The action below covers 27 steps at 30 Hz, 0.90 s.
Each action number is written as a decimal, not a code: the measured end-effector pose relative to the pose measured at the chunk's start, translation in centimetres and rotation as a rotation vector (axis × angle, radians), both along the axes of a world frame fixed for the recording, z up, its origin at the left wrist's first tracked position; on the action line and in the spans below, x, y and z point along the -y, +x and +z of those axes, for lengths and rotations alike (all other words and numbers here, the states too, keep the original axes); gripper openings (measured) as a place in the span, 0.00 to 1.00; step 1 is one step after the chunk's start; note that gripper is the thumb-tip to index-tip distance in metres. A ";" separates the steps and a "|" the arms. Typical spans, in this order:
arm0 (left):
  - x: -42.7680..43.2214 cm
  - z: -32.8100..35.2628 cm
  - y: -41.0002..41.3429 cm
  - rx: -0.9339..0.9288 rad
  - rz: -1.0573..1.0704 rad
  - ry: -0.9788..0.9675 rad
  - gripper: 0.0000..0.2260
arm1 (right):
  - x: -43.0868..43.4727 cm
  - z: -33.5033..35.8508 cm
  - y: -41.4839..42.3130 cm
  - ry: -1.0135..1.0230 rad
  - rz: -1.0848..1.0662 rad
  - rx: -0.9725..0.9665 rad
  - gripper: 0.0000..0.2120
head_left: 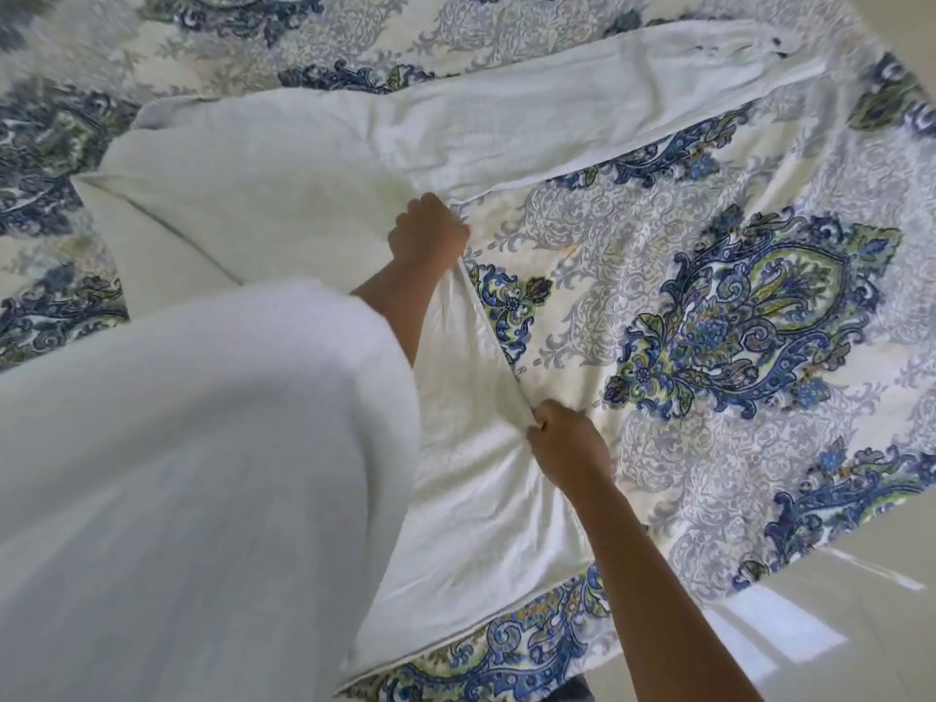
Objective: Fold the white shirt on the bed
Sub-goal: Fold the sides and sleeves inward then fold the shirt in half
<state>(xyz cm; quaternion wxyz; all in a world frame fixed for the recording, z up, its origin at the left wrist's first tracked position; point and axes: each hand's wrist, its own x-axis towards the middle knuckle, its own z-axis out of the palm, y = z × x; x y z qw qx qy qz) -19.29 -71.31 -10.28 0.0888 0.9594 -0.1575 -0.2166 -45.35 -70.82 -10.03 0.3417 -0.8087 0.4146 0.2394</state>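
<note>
Left fingers [456, 229], right fingers [541, 424] around shirt [283, 195]

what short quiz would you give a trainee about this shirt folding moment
1. True or false: the left hand and the right hand both grip the same edge of the white fabric shirt.
2. Which hand is farther up the bed from the person: A left, B right?
3. Fill in: the blue, green and cream bedspread under the shirt has a ____ pattern.
Key: 1 true; 2 A; 3 paisley.
</note>
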 end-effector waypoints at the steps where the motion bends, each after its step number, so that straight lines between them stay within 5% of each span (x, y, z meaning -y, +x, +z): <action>1: 0.5 0.0 0.2 0.039 -0.031 0.051 0.18 | 0.3 -0.2 -0.3 0.004 -0.009 -0.012 0.04; 5: 1.9 0.9 1.3 0.041 -0.068 0.028 0.11 | 0.6 -0.5 -1.0 0.052 -0.054 -0.023 0.03; 9: -0.2 0.3 1.6 -0.068 0.231 -0.427 0.08 | -0.3 -0.4 -1.8 -0.021 -0.004 0.130 0.00; 12: -4.7 0.4 2.1 -0.395 0.547 -0.888 0.05 | -2.8 1.0 -2.1 -0.164 0.170 0.528 0.06; 15: -9.4 1.8 2.8 -0.586 0.808 -1.178 0.07 | -6.8 1.9 -1.8 -0.119 0.403 0.650 0.11; 19: -14.1 0.8 3.9 -0.612 0.941 -1.087 0.05 | -11.3 2.2 -0.4 -0.077 0.649 0.368 0.25; 27: -15.5 -0.5 4.3 -0.368 0.984 -0.670 0.12 | -13.5 0.0 0.5 0.151 0.665 0.086 0.20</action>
